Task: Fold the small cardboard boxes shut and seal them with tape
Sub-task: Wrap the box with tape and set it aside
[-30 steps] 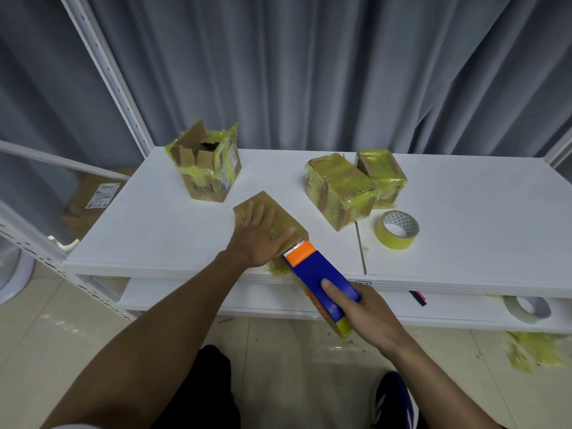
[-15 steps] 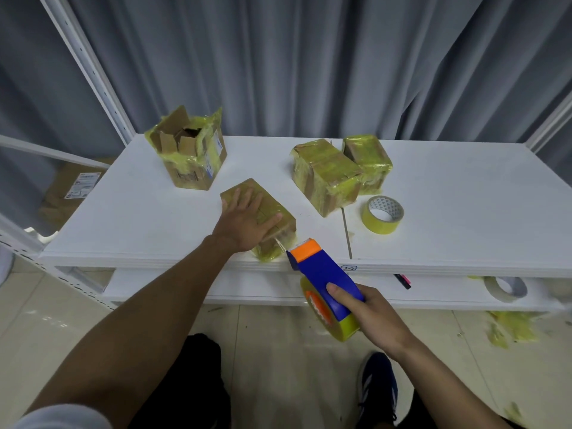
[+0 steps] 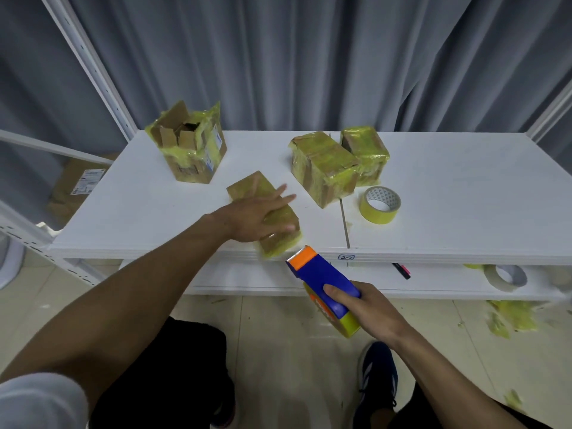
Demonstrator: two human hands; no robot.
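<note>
L hand [image 3: 257,216] lies flat, palm down, fingers straight & spread, on top of the taped box [image 3: 249,187]. No fingers curl round it; it just rests/presses there. R hand [image 3: 371,311] grips the tape dispenser [image 3: 322,274], thumb on the blue top and fingers wrapped under. A yellow roll sits in the dispenser's lower end. The dispenser is in the air in front of the shelf edge, tilted, w/ its orange nose up toward the box's near corner. Nose is just beside that corner and looks apart from it.

The taped box is closed and wrapped in yellowish tape. It lies at an angle on the white shelf top [image 3: 448,193], its near end right at the front edge.

Other task items on the same top:
- open box [image 3: 192,150], back left, upright, flaps up, yellow tape stuck round the rim.
- 2 sealed boxes, back centre-right, touching each other: the big one [image 3: 322,168] nearer, the small one [image 3: 366,150] behind it to the right.
- loose tape roll [image 3: 380,204], yellow, lying flat near the big one's right side, apart from it.

A small label [image 3: 345,257] reading "2-2" is on the front edge. On the lower shelf [image 3: 247,277] lie a marker [image 3: 400,270] and, further right, a pale tape roll [image 3: 506,277]. Yellow tape scraps [image 3: 510,317] are on the floor at right. A grey curtain [image 3: 278,57] hangs behind the shelf. A brown carton [image 3: 77,187] w/ a sticker sits low at far left. A dark shoe [image 3: 377,376] is on the floor below the R forearm.
</note>
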